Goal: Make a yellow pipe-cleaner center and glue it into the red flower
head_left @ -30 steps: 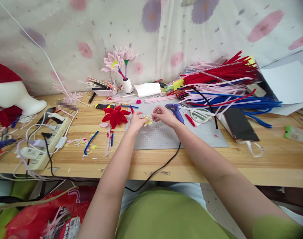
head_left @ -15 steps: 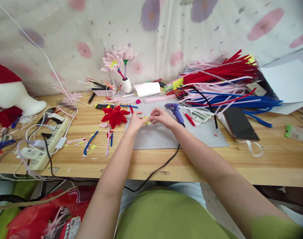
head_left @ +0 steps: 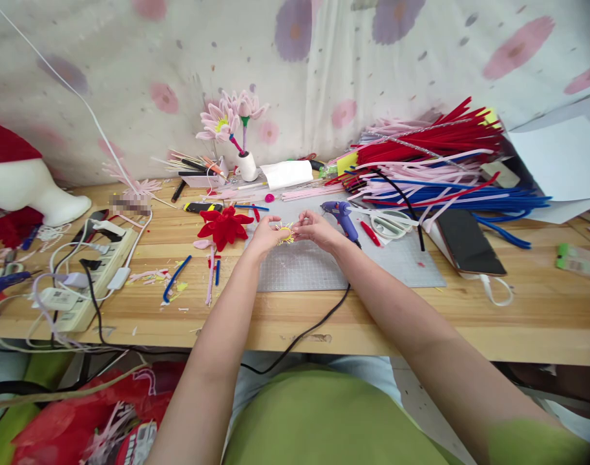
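Between my hands, over the grey cutting mat (head_left: 304, 271), is a small yellow flower centre (head_left: 285, 234) with thin pale spikes all round its rim. My left hand (head_left: 266, 237) pinches it from the left side. Fingers of my right hand (head_left: 315, 229) are closed at its right edge, touching the spikes. A red fuzzy flower (head_left: 223, 227) lies on the table just left of my left hand. Beyond my right hand rests a purple glue gun (head_left: 342, 218), its black cord running to the table's front edge.
White-handled scissors (head_left: 389, 223) and a red pen-like tool (head_left: 370, 234) lie right of the glue gun. Bundles of pipe cleaners (head_left: 430, 145) and a phone (head_left: 472, 242) occupy the right. A power strip (head_left: 98, 278) with tangled cords sits left. Pink flowers (head_left: 221, 123) stand at the back.
The yellow centre has tilted slightly so more of its face shows. My right fingers have shifted a little along its edge; my left hand has barely moved.
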### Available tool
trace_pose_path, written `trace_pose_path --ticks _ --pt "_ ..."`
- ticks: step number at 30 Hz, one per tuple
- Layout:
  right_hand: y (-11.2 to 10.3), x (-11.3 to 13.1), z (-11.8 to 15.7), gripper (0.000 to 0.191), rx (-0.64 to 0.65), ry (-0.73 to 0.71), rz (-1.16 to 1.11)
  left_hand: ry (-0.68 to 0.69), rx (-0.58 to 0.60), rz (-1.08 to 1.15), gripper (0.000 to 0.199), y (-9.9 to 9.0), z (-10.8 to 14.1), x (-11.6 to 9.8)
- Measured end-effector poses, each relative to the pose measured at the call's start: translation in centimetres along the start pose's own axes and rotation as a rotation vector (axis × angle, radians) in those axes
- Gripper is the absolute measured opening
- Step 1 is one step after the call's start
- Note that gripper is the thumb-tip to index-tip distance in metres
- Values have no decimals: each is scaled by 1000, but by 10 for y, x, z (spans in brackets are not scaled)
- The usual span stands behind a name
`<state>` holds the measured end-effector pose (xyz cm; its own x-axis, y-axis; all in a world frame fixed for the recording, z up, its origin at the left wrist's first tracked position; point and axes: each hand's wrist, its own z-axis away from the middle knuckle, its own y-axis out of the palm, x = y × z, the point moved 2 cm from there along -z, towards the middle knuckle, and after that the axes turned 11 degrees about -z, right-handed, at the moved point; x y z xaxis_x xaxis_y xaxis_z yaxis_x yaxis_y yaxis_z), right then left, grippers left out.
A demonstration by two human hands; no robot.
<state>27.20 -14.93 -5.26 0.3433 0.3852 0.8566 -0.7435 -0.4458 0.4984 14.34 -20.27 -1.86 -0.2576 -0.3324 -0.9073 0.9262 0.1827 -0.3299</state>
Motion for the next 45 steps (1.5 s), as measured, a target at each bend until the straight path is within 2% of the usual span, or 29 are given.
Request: trace_pose_path --ticks 8,22,28,34,40,45 --pt "1 0 0 47 1 15 -53 -8 1 60 46 0 -4 3" --pt "-2 -1 -1 43 -12 31 -88 1 -5 99 43 3 -8 9" --pt "0 -1 5 40 -50 24 -58 -30 -156 367 45 4 -13 16" --pt "11 -12 6 47 -98 -25 16 -122 -265 574 47 10 -12 17" --pt "17 -15 1 44 -129 -56 73 -124 -232 639 40 12 -8 19" --pt "15 -12 1 41 -123 -32 107 -102 -139 524 47 9 -6 21"
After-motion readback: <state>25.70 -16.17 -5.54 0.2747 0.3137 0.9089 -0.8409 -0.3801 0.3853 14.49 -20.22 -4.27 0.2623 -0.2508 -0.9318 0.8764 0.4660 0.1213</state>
